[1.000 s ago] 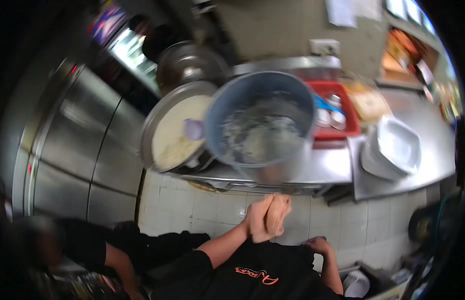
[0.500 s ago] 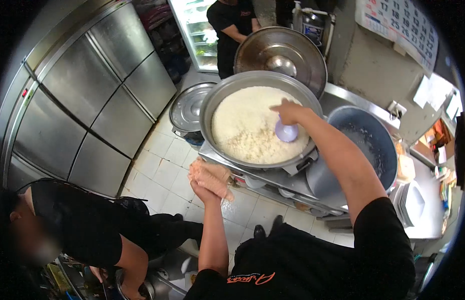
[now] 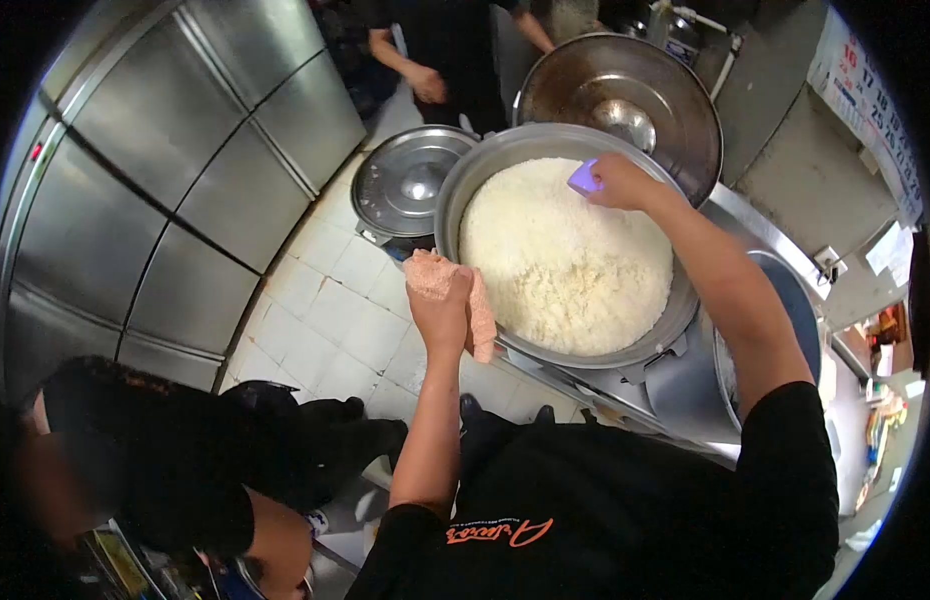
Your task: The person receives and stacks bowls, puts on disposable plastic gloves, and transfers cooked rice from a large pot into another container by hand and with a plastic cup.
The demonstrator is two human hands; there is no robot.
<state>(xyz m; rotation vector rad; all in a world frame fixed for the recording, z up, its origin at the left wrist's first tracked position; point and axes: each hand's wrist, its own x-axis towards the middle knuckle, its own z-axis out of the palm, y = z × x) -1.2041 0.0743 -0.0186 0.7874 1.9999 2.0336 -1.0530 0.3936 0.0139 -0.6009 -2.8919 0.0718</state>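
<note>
A wide metal pot (image 3: 453, 205) of white rice (image 3: 545, 230) stands in front of me. The rice is smooth toward the far side and broken into clumps toward the near side. Over the far right part of it, my right hand (image 3: 620, 182) grips a small purple plastic dish (image 3: 585, 178), seen tilted and partly covered by the fingers. My left hand (image 3: 442, 312) is closed around a bunched pink cloth (image 3: 480, 325) that hangs beside the pot's near left rim.
A large round metal lid (image 3: 675, 110) leans behind the pot. A lidded pot (image 3: 395, 190) stands at its left, a deep grey pot (image 3: 785, 285) at its right. One person (image 3: 445, 60) stands beyond; another (image 3: 165, 470) works at lower left. Steel refrigerator doors (image 3: 155, 130) line the left.
My right hand has moved the purple dish from the right part of the rice to the far side. My left hand and cloth are closer to the pot. The view has shifted; the person beyond appears nearer.
</note>
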